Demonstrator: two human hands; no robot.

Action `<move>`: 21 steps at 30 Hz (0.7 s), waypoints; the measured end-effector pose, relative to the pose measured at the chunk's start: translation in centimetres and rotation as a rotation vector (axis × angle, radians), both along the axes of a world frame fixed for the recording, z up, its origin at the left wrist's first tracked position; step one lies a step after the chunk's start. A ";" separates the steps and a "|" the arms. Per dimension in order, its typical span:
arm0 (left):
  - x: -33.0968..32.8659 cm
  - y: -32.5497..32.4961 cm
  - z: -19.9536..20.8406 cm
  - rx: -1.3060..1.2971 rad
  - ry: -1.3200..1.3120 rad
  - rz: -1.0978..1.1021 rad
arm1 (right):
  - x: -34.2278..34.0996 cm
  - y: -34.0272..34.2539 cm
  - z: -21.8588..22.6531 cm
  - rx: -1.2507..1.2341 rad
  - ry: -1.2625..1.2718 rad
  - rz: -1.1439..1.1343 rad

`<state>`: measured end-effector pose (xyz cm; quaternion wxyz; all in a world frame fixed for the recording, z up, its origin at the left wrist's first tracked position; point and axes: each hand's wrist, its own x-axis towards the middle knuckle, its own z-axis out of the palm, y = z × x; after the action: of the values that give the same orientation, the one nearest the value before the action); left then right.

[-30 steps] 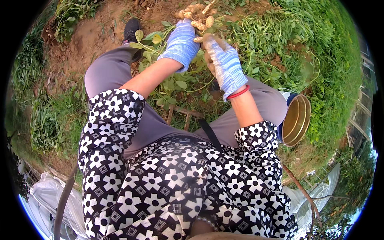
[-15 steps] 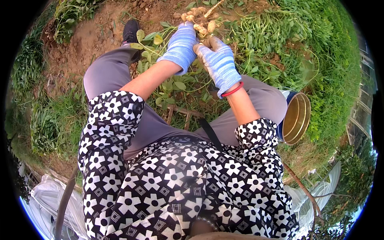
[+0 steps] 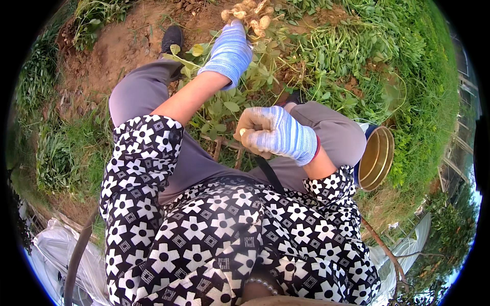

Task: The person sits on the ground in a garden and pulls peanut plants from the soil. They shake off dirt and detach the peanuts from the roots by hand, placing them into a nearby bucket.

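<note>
My left hand (image 3: 229, 53), in a blue-and-white knit glove, is closed round the stems of a peanut plant at the top of the view. A cluster of peanuts (image 3: 248, 14) with pale shells sticks out beyond its fingers. The plant's leafy green part (image 3: 224, 108) trails below that hand, over the ground between my legs. Closer to my body, my right hand (image 3: 280, 133) is curled shut in a matching glove with soil-stained fingers. The pale tip of a peanut (image 3: 242, 131) shows between its thumb and forefinger; the rest of it is hidden.
Beside my right knee a bucket (image 3: 377, 157) with a gold-coloured inside lies tilted. Pulled plants (image 3: 326, 56) are heaped at the front right, with bare brown soil (image 3: 112, 56) at the front left. A wooden frame (image 3: 224, 147) shows between my legs; plastic sheeting (image 3: 56, 255) is behind.
My right hand has left the peanut cluster and come back toward my body, closed on a peanut. My left hand, still holding the plant, has shifted slightly up.
</note>
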<state>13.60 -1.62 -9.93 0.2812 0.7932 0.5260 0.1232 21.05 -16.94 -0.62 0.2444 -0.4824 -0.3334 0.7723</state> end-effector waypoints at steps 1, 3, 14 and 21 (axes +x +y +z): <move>-0.2 0.1 -0.2 0.004 -0.010 0.011 | 0.6 0.3 0.3 0.037 -0.034 0.014; -0.6 0.1 -0.8 0.012 -0.039 0.035 | 1.8 0.8 0.3 0.131 0.171 -0.221; 0.9 -2.1 0.5 -0.067 0.124 -0.133 | 4.3 4.1 -3.2 0.516 -0.717 -0.829; 0.8 -3.1 1.1 -0.030 0.114 -0.190 | 4.6 5.9 -5.2 0.354 -0.987 -0.595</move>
<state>14.43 -4.70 -8.85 0.2731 0.8409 0.4653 0.0427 25.69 -11.03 -5.78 0.3429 -0.8084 -0.3818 0.2885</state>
